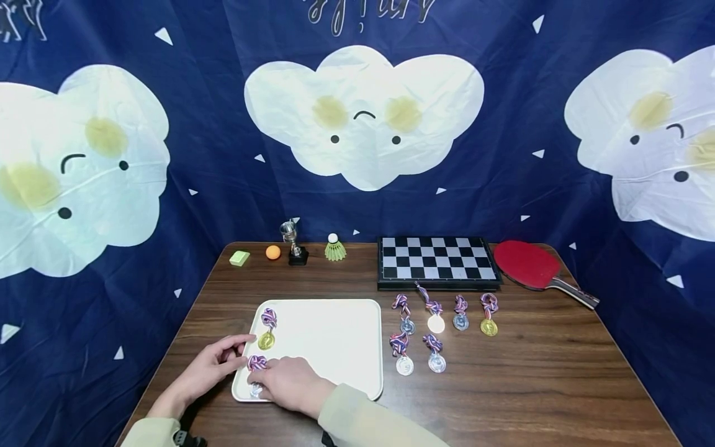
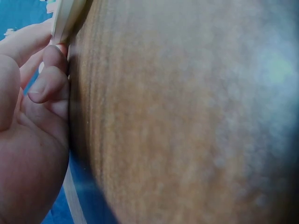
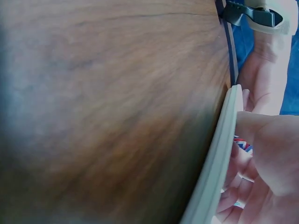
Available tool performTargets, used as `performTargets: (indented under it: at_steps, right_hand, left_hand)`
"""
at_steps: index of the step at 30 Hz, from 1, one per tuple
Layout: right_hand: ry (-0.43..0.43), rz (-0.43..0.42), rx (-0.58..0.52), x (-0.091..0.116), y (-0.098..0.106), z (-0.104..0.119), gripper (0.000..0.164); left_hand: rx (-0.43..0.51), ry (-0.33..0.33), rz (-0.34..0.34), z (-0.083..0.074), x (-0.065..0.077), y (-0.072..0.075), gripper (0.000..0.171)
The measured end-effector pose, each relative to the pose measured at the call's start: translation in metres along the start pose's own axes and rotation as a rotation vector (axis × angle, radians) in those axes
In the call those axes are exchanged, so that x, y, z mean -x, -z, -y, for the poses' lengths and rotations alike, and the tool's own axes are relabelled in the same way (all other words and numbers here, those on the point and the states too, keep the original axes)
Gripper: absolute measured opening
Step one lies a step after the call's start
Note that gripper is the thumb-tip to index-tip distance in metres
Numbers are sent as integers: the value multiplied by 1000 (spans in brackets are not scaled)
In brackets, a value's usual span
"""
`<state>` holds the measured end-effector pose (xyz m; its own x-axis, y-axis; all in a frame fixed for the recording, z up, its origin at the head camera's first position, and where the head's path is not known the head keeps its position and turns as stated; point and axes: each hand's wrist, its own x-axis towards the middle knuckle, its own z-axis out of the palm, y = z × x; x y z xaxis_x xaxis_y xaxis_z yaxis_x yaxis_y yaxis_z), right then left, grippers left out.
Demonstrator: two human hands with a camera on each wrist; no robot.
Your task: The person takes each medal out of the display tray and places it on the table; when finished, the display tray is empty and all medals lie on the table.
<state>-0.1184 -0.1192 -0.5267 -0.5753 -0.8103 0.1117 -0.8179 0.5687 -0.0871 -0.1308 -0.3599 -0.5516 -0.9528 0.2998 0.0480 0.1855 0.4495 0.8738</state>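
My left hand point(image 1: 203, 372) is at the left side of a white tray point(image 1: 329, 347), its index finger and thumb touching the rim. In the left wrist view, the other fingers bend beside the tray's edge. My right hand point(image 1: 296, 382) reaches over the tray's near left corner and holds a silver medal point(image 1: 256, 390) with a knotted striped ribbon point(image 1: 257, 362). The hand covers part of this medal. Just beyond it on the tray lies a gold medal point(image 1: 266, 339) with its ribbon bunched above.
Right of the tray lie several ribboned medals, among them a silver medal point(image 1: 437, 362) and a gold medal point(image 1: 488, 327). Along the back stand a chessboard point(image 1: 438, 261), red paddle point(image 1: 525, 264), shuttlecock point(image 1: 335, 249), trophy point(image 1: 296, 245), orange ball point(image 1: 273, 252) and green block point(image 1: 239, 258).
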Motion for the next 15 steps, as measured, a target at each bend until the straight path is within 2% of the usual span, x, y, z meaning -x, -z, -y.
performTargets:
  at_steps: [6,15]
  right_hand:
    - [-17,-45,-43,0,-5,-1,35]
    - [-17,-60,-189,0,-3,-5,32]
  left_hand:
    - [-9,-12,-6,2,0,1,42]
    - [-27,-16,3,1,-1,0,41]
